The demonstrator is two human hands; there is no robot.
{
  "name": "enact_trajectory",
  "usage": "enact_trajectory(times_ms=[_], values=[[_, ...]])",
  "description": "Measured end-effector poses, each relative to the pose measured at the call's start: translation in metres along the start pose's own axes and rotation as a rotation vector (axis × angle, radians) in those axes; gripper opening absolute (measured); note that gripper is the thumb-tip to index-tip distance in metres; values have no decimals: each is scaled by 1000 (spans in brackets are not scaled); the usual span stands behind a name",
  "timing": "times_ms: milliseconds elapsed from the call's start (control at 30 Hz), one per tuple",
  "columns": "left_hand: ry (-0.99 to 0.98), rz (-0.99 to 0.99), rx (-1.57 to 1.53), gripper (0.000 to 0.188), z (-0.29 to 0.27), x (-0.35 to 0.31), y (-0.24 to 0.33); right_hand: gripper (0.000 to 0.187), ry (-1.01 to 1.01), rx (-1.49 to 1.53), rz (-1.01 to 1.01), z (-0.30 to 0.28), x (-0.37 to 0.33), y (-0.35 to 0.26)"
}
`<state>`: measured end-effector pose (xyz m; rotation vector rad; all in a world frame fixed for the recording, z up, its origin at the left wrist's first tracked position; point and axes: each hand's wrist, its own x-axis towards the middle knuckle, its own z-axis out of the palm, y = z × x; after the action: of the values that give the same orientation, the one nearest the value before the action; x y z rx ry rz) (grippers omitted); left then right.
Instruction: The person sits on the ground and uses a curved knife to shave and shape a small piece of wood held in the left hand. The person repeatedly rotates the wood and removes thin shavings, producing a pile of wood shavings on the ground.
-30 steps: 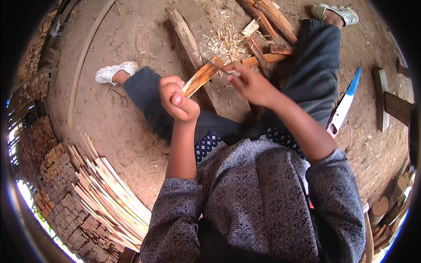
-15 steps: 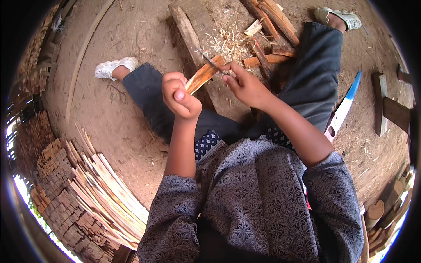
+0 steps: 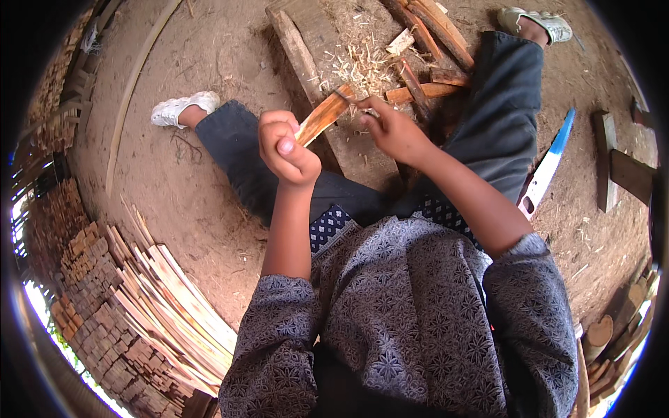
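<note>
My left hand (image 3: 288,148) is closed round the lower end of a short, flat piece of wood (image 3: 325,118), orange-brown with a pale shaved edge. The wood slants up and to the right out of the fist. My right hand (image 3: 397,130) grips a knife (image 3: 342,95) with fingers curled; its thin dark blade crosses the wood near the upper end. The knife's handle is hidden in the fingers. Beneath both hands lies a wide plank (image 3: 362,157), and pale wood shavings (image 3: 364,66) are heaped just beyond.
Several reddish-brown wood pieces (image 3: 440,35) lie at the far right of the shavings. A saw (image 3: 547,164) with a blue-tipped blade rests by my right leg. Long pale strips (image 3: 174,292) and stacked wood blocks (image 3: 115,341) fill the left. A wooden frame (image 3: 620,171) stands at right.
The knife has turned and shifted a little, so less of its blade shows past the wood. My right hand has moved slightly right; my left still grips the wood.
</note>
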<state>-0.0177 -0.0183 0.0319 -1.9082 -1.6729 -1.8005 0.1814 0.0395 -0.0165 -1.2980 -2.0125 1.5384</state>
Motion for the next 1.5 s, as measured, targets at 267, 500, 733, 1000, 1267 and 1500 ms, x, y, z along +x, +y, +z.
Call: enact_trajectory(times_ms=[267,500,733,1000,1267,1500], values=[[-6,55,41,45,-4,-1,-7,36,-203,-6,142,-38,11,-13],[3,112,33,47,4,3,-2,45,-143,148,-210,-35,-54,-86],[-80,151,31,51,14,14,7,35,-108,10,-181,-46,-23,-56],[-23,148,92,48,7,9,-1,35,-171,47,-118,-45,-30,-70],[27,252,322,51,0,10,-3,38,-186,128,-165,-32,-42,-83],[-5,243,350,51,-7,7,-2,36,-136,159,-259,-32,-24,-69]])
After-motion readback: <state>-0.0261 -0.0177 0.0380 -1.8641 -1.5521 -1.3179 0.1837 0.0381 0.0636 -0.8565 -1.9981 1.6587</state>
